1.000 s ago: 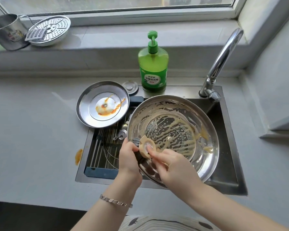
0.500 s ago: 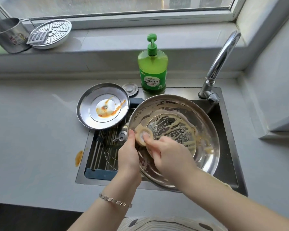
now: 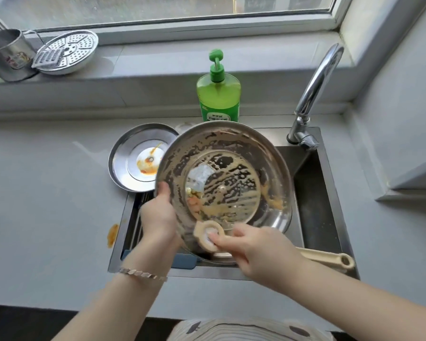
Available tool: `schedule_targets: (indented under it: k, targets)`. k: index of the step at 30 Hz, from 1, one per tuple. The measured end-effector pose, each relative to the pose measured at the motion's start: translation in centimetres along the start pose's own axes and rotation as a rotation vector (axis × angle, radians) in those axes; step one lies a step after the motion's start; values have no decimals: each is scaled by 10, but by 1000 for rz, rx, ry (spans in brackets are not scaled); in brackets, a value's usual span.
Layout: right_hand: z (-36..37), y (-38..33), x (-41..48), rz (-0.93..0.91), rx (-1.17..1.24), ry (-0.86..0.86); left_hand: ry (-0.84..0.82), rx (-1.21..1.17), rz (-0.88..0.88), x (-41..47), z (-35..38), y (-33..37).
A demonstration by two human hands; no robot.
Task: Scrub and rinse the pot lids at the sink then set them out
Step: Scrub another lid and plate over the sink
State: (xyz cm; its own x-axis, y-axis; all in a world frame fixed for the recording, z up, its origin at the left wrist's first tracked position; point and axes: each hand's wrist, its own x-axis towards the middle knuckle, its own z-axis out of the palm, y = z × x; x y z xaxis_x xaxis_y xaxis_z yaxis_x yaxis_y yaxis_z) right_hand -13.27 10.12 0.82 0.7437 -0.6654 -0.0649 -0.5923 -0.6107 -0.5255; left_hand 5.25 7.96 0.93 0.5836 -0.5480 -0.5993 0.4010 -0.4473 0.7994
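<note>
The left hand [image 3: 161, 212], with a silver chain bracelet [image 3: 143, 274] on its wrist, is grasping the left rim of a large stainless-steel pot lid with a glass centre [image 3: 229, 178]. It is holding the lid tilted above the steel sink [image 3: 219, 271], with the underside facing up toward the camera and streaked with beige suds and food bits. The right hand [image 3: 253, 247] is curling its fingers around a round beige scrubber [image 3: 208, 235] and pressing it against the lid's lower rim. A beige handle with a hole in its end [image 3: 330, 259] is sticking out past the right wrist toward the sink's front right corner; I cannot tell whether it is joined to the scrubber. A smaller steel lid smeared with orange sauce [image 3: 133, 158] is lying upside down on the grey counter [image 3: 47, 193] at the sink's back left corner, partly covered by the large lid. A green pump bottle of dish soap [image 3: 218, 94] is standing at the counter's back edge behind the sink, and a curved chrome faucet [image 3: 315, 89] is rising from the sink's back right corner. An orange stain [image 3: 113, 238] is showing on the counter just beside the sink's left edge. At the windowsill's left end, a steel mug [image 3: 8, 55] is standing beside a perforated metal steamer plate [image 3: 67, 51].
</note>
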Motion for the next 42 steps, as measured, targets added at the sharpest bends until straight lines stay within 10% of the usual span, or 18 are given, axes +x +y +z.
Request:
schedule_targets:
  k: [10, 15, 20, 24, 30, 36, 42]
  targets:
    - [15, 5, -6, 3, -60, -34, 125, 120, 48, -4, -1, 1]
    - [6, 45, -9, 314, -173, -16, 218, 134, 58, 3, -5, 6]
    - [28, 4, -10, 67, -21, -7, 196, 110, -8, -2, -1, -1]
    - [15, 53, -15, 403, -106, -32, 246, 156, 61, -2, -2, 1]
    - [22, 32, -22, 123, -239, -110, 177, 145, 40, -4, -3, -2]
    - [-20, 81, 0, 386, -439, 91, 166, 211, 23, -8, -5, -9]
    - [9, 68, -23, 163, -373, -211, 231, 298, 89, -7, -6, -6]
